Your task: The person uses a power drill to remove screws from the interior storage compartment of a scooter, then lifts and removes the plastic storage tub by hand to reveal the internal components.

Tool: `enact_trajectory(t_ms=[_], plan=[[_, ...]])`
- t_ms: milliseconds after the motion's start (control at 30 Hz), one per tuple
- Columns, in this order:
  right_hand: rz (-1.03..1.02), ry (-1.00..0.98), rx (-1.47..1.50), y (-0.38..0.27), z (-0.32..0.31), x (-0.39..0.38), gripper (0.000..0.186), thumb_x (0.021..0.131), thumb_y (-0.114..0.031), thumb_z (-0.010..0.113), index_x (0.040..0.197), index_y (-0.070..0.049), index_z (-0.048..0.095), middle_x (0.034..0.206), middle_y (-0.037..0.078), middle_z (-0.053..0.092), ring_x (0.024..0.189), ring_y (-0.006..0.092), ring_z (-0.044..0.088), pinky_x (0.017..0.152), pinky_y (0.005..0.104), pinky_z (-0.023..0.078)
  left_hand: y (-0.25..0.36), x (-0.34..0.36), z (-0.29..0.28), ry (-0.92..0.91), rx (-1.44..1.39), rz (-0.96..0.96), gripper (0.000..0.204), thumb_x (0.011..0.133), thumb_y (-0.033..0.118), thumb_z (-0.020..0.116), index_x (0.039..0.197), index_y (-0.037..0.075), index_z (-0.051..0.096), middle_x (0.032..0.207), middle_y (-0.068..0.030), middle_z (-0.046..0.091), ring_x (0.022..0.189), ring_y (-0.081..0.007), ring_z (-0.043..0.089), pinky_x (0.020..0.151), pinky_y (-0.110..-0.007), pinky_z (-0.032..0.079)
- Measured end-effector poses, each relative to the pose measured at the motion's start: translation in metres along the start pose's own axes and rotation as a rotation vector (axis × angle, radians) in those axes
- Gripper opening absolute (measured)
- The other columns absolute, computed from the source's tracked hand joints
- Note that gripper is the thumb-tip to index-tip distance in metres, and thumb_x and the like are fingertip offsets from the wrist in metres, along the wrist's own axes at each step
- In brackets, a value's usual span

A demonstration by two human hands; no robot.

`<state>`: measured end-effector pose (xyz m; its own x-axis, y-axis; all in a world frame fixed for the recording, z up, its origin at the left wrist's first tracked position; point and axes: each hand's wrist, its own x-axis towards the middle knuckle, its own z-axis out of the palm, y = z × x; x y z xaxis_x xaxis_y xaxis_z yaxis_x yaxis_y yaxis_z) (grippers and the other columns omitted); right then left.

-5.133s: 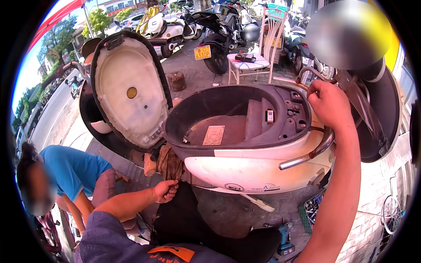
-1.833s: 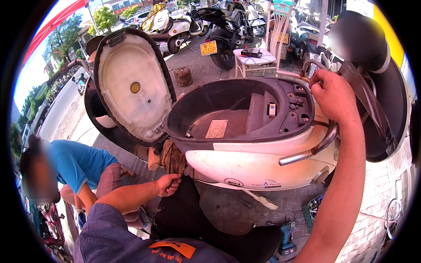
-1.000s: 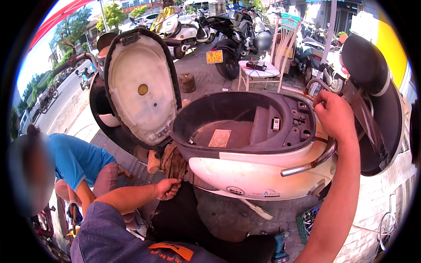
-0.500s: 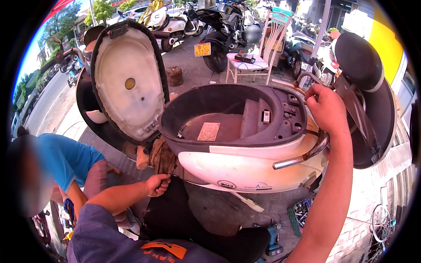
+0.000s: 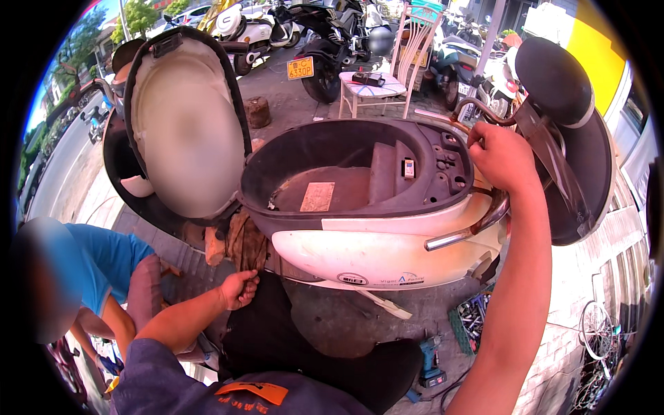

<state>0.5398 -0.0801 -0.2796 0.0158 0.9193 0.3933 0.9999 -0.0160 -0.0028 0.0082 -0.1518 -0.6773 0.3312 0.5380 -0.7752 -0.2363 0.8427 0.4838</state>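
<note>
A white scooter body (image 5: 373, 252) lies across the view, its black seat bucket (image 5: 311, 149) uncovered. Its seat (image 5: 190, 131) stands raised at the left, pale underside toward me. At the scooter's rear, my right hand (image 5: 503, 158) is closed beside the metal grab rail (image 5: 490, 216); its fingertips are hidden, so what they grip cannot be seen. My left hand (image 5: 238, 289) is curled into a pinch below a brown rag (image 5: 245, 242), near the scooter's lower edge. Anything between its fingers is too small to make out. Inside the bucket are a tan card (image 5: 317, 196) and a small box (image 5: 409, 168).
A person in a blue shirt (image 5: 104, 259) crouches at the left. A cordless drill (image 5: 431, 363) and a green crate of tools (image 5: 470, 321) lie near my knee. Behind the scooter stand a chair (image 5: 373, 88) and a black motorcycle (image 5: 321, 59). A black top case (image 5: 553, 83) sits at right.
The whole scene has shifted slightly left and up in the view. Both hands keep nearly the same places against the scooter. The crouching person's arm has come lower into sight.
</note>
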Motion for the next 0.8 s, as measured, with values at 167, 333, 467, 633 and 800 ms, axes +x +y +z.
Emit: enact_trajectory(t_ms=[167, 333, 467, 633, 800], plan=[[-0.035, -0.151, -0.269, -0.003, 0.001, 0.004, 0.028, 0.089, -0.033, 0.068, 0.102, -0.010, 0.077, 0.100, 0.013, 0.077, 0.098, 0.0331, 0.073, 0.089, 0.0451, 0.057, 0.000, 0.000, -0.005, -0.034, -0.020, 0.020, 0.032, 0.105, 0.042, 0.056, 0.089, 0.015, 0.051, 0.062, 0.0044, 0.037, 0.048, -0.0097, 0.036, 0.039, -0.022, 0.026], [-0.041, -0.360, -0.426, -0.012, -0.006, 0.007, 0.036, 0.092, -0.038, 0.068, 0.108, -0.008, 0.076, 0.105, 0.015, 0.077, 0.104, 0.0334, 0.073, 0.093, 0.0451, 0.057, 0.002, 0.003, -0.008, -0.059, -0.049, -0.002, 0.031, 0.105, 0.041, 0.057, 0.089, 0.016, 0.051, 0.062, 0.0046, 0.037, 0.048, -0.0096, 0.036, 0.038, -0.022, 0.025], [-0.067, -0.408, -0.399, -0.011, -0.006, 0.009, 0.036, 0.093, -0.038, 0.069, 0.111, -0.008, 0.075, 0.108, 0.016, 0.076, 0.105, 0.0349, 0.072, 0.093, 0.0460, 0.056, 0.001, 0.003, -0.012, -0.076, -0.056, -0.008, 0.031, 0.104, 0.042, 0.058, 0.089, 0.016, 0.052, 0.062, 0.0047, 0.038, 0.049, -0.0093, 0.037, 0.038, -0.021, 0.026], [-0.090, -0.377, -0.300, -0.008, -0.008, 0.006, 0.038, 0.092, -0.034, 0.072, 0.121, -0.009, 0.071, 0.109, 0.014, 0.076, 0.107, 0.0356, 0.071, 0.095, 0.0470, 0.055, 0.002, 0.005, -0.016, -0.112, -0.112, -0.035, 0.032, 0.104, 0.042, 0.059, 0.088, 0.015, 0.054, 0.062, 0.0047, 0.039, 0.048, -0.0094, 0.037, 0.038, -0.021, 0.027], [-0.084, -0.369, -0.213, -0.006, -0.008, 0.007, 0.042, 0.090, -0.030, 0.074, 0.127, -0.011, 0.070, 0.107, 0.012, 0.078, 0.107, 0.0334, 0.072, 0.094, 0.0459, 0.054, 0.003, 0.005, -0.017, -0.129, -0.122, -0.038, 0.031, 0.103, 0.042, 0.061, 0.089, 0.015, 0.053, 0.063, 0.0050, 0.038, 0.049, -0.0094, 0.036, 0.039, -0.021, 0.026]])
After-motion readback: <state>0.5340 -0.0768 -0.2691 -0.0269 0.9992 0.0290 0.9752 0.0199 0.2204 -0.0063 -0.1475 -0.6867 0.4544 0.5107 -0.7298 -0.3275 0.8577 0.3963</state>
